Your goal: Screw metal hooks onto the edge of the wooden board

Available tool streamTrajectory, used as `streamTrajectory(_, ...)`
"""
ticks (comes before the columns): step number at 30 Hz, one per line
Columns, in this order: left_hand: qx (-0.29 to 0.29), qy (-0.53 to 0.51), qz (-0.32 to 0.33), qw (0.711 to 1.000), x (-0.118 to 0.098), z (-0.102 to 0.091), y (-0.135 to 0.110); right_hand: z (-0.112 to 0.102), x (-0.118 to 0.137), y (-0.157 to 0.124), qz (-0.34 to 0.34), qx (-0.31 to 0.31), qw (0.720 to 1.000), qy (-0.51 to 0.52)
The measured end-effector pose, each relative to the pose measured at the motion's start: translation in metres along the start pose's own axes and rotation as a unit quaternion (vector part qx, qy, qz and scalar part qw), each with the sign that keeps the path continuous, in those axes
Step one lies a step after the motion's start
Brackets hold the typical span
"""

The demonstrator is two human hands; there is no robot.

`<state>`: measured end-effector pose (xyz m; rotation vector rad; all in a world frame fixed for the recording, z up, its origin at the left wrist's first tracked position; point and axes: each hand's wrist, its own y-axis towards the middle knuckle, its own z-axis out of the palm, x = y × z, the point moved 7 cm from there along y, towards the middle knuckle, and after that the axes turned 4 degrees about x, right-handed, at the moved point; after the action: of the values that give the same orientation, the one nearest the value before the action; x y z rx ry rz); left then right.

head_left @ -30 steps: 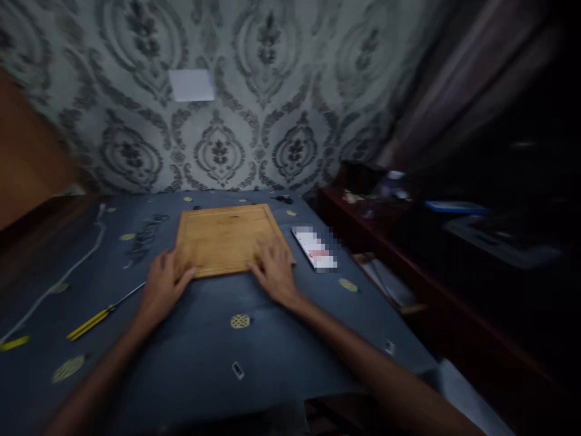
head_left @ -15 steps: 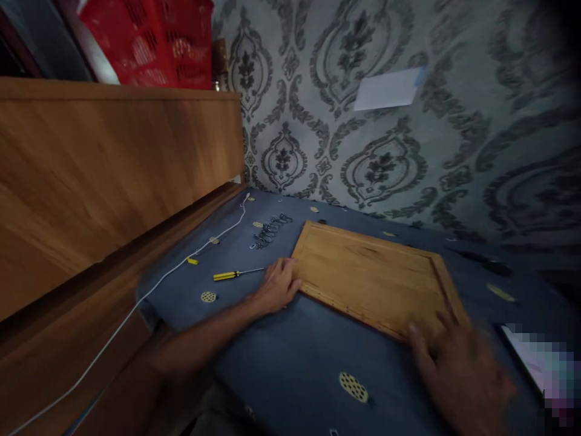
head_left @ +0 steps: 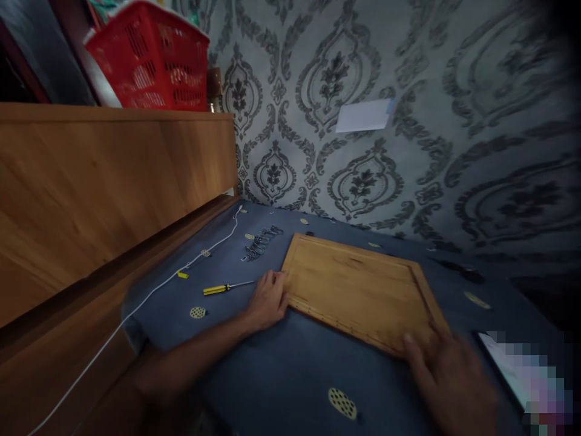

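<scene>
The left hand [head_left: 267, 303] is holding the board [head_left: 354, 287] by its left edge; the blurred right hand [head_left: 458, 378] is covering its near right corner, thumb apart, grip unclear. Both are apparently steadying it, lying flat near the back edge of the surface [head_left: 281, 363]; shifting it would be calling for 2 even grips.

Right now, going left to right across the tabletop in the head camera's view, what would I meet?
Small yellow tag, yellow-handled metal screwdriver, left hand, flat rectangular wooden board, right hand, rectangular phone with a bright screen.
</scene>
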<state>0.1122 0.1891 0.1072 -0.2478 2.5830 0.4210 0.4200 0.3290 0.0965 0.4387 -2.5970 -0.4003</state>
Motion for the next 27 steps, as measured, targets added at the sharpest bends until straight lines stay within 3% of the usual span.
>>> streamTrajectory(7, -0.011, -0.020, 0.023, 0.999, 0.009, -0.002, 0.001, -0.003, 0.006, -0.007, -0.018, -0.061, 0.998, 0.015)
streamTrajectory(11, -0.019, -0.026, 0.035, 0.999, 0.011, -0.005, 0.001, -0.004, 0.012, -0.012, -0.062, -0.087, 0.994, 0.019)
streamTrajectory(16, -0.036, -0.020, 0.028, 0.999, 0.020, -0.025, 0.005, -0.018, 0.033, -0.020, -0.126, -0.088, 0.988, 0.019)
streamTrajectory(20, -0.073, 0.010, -0.039, 0.997, 0.060, -0.063, 0.022, -0.024, 0.042, -0.025, -0.182, -0.090, 0.979, 0.021)
streamTrajectory(23, -0.085, 0.032, -0.097, 0.991, 0.098, -0.088, 0.039, -0.025, 0.041, -0.026, -0.187, -0.099, 0.977, 0.029)
streamTrajectory(27, -0.062, 0.049, -0.141, 0.987, 0.132, -0.098, 0.054, -0.023, 0.040, -0.026, -0.194, -0.099, 0.975, 0.037)
